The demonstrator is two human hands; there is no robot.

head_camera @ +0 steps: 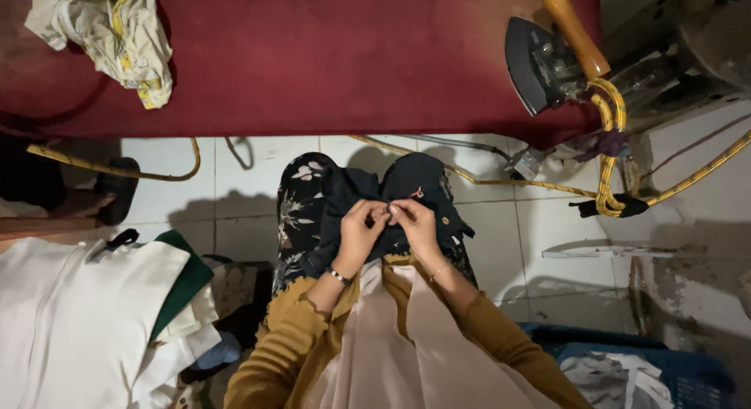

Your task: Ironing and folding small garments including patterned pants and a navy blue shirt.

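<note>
A dark navy garment (415,190) lies bunched over my lap, with small red marks and a round button on it. My left hand (361,229) and my right hand (415,225) meet at its middle, fingertips pinched together on a fold of the cloth. A bracelet sits on each wrist. Mustard sleeves cover my forearms. What exactly the fingertips pinch is too small to tell.
A dark red padded ironing surface (313,65) spans the top, with a crumpled white and yellow cloth (109,34) at its left and an iron with a wooden handle (551,53) at its right. Yellow cords (610,143) trail down. White folded fabric (70,315) lies left; a blue basket (673,370) sits lower right.
</note>
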